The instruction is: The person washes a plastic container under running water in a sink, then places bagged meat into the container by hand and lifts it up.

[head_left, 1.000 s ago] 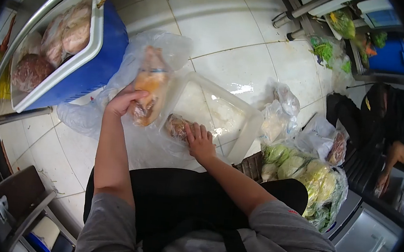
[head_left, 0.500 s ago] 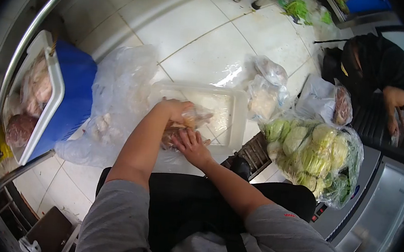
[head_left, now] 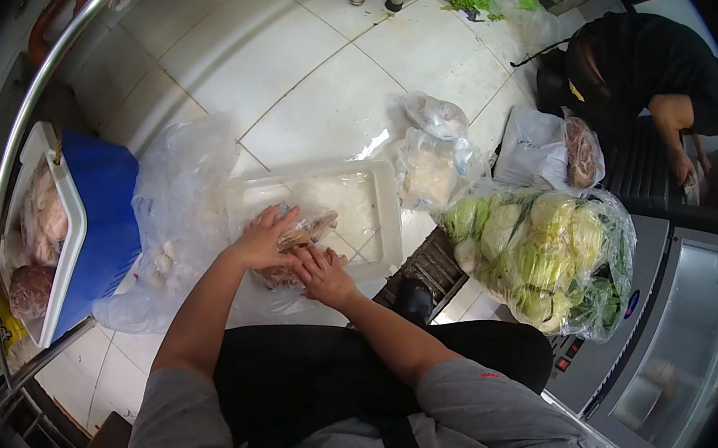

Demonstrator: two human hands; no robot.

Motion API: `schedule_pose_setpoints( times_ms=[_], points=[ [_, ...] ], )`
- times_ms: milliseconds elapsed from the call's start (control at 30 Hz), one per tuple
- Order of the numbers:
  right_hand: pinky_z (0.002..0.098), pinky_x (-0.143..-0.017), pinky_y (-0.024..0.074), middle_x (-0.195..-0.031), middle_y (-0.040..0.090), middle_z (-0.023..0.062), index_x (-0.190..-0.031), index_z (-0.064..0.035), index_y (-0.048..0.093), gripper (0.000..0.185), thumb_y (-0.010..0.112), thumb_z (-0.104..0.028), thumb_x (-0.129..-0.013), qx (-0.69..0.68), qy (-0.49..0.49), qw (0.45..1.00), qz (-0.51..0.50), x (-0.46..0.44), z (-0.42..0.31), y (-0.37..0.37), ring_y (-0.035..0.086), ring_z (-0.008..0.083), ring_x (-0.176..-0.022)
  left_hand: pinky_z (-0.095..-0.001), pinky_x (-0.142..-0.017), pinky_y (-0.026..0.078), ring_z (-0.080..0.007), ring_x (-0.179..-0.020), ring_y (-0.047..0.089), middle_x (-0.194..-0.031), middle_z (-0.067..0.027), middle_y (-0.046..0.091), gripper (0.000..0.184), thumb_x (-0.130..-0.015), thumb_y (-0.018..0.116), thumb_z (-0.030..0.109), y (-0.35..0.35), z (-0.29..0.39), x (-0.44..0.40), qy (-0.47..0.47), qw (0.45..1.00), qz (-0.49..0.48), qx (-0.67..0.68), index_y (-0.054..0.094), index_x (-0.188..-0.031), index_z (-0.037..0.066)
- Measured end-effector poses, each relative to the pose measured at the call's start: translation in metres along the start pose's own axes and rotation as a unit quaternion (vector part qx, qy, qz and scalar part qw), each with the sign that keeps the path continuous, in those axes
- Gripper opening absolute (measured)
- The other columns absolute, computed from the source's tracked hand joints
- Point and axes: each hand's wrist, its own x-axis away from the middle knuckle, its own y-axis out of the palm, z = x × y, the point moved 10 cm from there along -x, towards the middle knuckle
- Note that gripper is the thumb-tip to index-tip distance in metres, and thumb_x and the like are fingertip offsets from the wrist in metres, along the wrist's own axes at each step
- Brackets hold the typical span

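Note:
A translucent white tray (head_left: 390,227) lies on the tiled floor in front of my knees. In its left part are wrapped meat pieces (head_left: 315,228), partly hidden by my hands. My left hand (head_left: 264,239) rests on the farther piece with its fingers spread. Just beside it, my right hand (head_left: 324,274) lies over the nearer piece, fingers apart and pointing left. Clear plastic sheeting (head_left: 186,181) spreads on the floor left of the tray and runs under its near side.
At the left, a blue cooler (head_left: 99,225) with wrapped meat stands behind a metal rail (head_left: 31,106). Right of the tray lie bagged items (head_left: 429,166), bagged cabbages (head_left: 546,251) and a dark crate (head_left: 437,270). A person (head_left: 642,70) bends at the upper right.
My left hand has carried the wrapped piece from the plastic sheeting rightward into the tray, and its fingers have spread. My right hand has stayed at the tray. The view has shifted.

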Motion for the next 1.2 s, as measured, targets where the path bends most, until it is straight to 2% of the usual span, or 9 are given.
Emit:
schedule_pose_setpoints(
  times_ms=[200,333,600,700,800,833,933,1033,1200],
  points=[
    [0.0482,-0.099,0.0330,-0.139,0.030,0.0162,-0.140,-0.0021,0.021,0.108,0.080,-0.035,-0.055,-0.152,0.077,0.985,-0.022,0.000,0.018,0.007,0.032,0.0315,-0.128,-0.0584,-0.101,0.025,-0.0365,-0.134,0.023,-0.143,-0.0207,0.024,0.095,-0.071,0.064,0.058,-0.002,-0.011,-0.004,0.038,0.999,0.013,-0.011,0.012,-0.145,0.029],
    [0.0460,-0.094,0.0366,-0.137,0.032,0.0166,-0.138,-0.0023,0.024,0.107,0.080,-0.035,-0.054,-0.124,0.072,0.990,-0.001,-0.001,0.016,0.005,0.037,0.0320,-0.123,-0.0524,-0.102,0.028,-0.0328,-0.127,0.037,-0.136,-0.0142,0.041,0.072,-0.083,0.044,0.061,0.000,-0.030,-0.034,-0.050,0.993,0.002,0.109,0.027,-0.141,0.023],
    [0.0647,-0.089,0.0350,-0.142,0.030,0.0099,-0.143,-0.0139,0.021,0.115,0.077,-0.053,-0.050,0.012,0.131,0.987,-0.091,0.000,0.011,0.006,0.030,0.0323,-0.129,-0.0506,-0.104,0.026,-0.0328,-0.123,0.041,-0.131,-0.0114,0.048,0.057,-0.089,0.033,0.055,0.035,-0.076,-0.084,-0.198,0.973,-0.074,0.096,0.048,-0.129,0.017],
    [0.0648,-0.093,0.0323,-0.147,0.024,0.0051,-0.144,-0.0166,0.017,0.112,0.075,-0.052,-0.055,0.017,0.119,0.979,-0.167,-0.001,0.009,0.005,0.026,0.0322,-0.132,-0.0509,-0.101,0.028,-0.0320,-0.122,0.041,-0.127,-0.0126,0.050,0.046,-0.089,0.038,0.045,0.009,-0.072,-0.078,-0.216,0.974,0.070,0.005,0.055,-0.120,0.016],
    [0.0646,-0.095,0.0303,-0.148,0.021,0.0038,-0.144,-0.0179,0.016,0.113,0.076,-0.050,-0.055,-0.005,0.080,0.982,-0.173,-0.005,0.014,-0.012,0.025,0.0315,-0.133,-0.0463,-0.096,0.035,-0.0282,-0.114,0.045,-0.112,-0.0120,0.054,0.030,-0.086,0.047,0.035,-0.044,-0.004,-0.053,-0.067,0.959,0.221,-0.167,0.061,-0.104,0.014],
    [0.0645,-0.097,0.0283,-0.150,0.018,0.0037,-0.144,-0.0198,0.015,0.110,0.076,-0.048,-0.058,0.066,0.091,0.991,0.073,-0.004,0.024,-0.003,0.024,0.0303,-0.134,-0.0448,-0.093,0.038,-0.0266,-0.109,0.049,-0.107,-0.0100,0.056,0.026,-0.086,0.049,0.033,-0.047,-0.001,-0.044,-0.052,0.932,0.305,-0.187,0.061,-0.099,0.014],
    [0.0643,-0.100,0.0240,-0.148,0.023,0.0050,-0.145,-0.0244,0.014,0.103,0.070,-0.055,-0.064,0.009,0.116,0.990,-0.076,0.003,0.090,-0.092,0.024,0.0315,-0.134,-0.0458,-0.076,0.045,-0.0275,-0.088,0.059,-0.091,-0.0099,0.059,0.026,-0.086,0.049,0.035,-0.042,0.002,-0.044,-0.083,0.946,0.261,-0.174,0.062,-0.092,0.013],
    [0.0547,-0.103,0.0246,-0.144,0.028,0.0133,-0.141,-0.0163,0.026,0.093,0.073,-0.047,-0.067,-0.017,0.263,0.956,0.126,0.055,0.219,-0.207,0.028,0.0338,-0.131,-0.0473,-0.069,0.047,-0.0317,-0.078,0.061,-0.085,-0.0140,0.061,0.032,-0.089,0.047,0.039,-0.038,0.004,-0.029,-0.080,0.956,0.265,-0.099,0.062,-0.087,0.011],
    [0.0407,-0.099,0.0348,-0.125,0.046,0.0252,-0.128,0.0020,0.040,0.071,0.072,-0.028,-0.072,-0.021,0.457,0.762,0.459,0.261,0.381,-0.408,0.044,0.0381,-0.116,-0.0541,-0.092,0.036,-0.0359,-0.111,0.050,-0.121,-0.0180,0.051,0.058,-0.082,0.052,0.051,-0.015,0.009,-0.012,-0.096,0.981,0.165,-0.021,0.048,-0.126,0.013]
  ],
)
